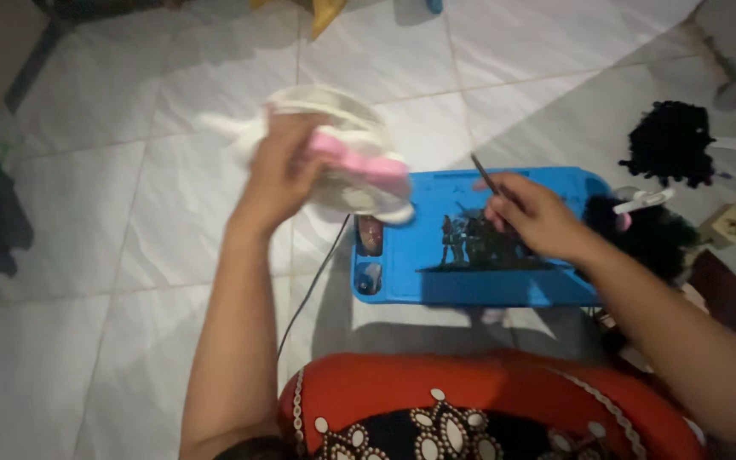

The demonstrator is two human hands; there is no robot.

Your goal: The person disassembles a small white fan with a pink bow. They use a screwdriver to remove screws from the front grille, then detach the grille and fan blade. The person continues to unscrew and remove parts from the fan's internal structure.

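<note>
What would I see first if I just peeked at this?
Probably the bright blue tray on the white tile floor, in the middle. The left hand holds up a blurry white and pink fluffy thing above the tray's left end, and the right hand pinches a thin dark tool over the tray. Black fuzzy clumps lie at right.

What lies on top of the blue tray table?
On the blue tray table rests the right hand, holding a thin dark tool. A dark printed picture shows, partly covered by that hand. The white and pink object in the left hand overlaps its corner.
</note>
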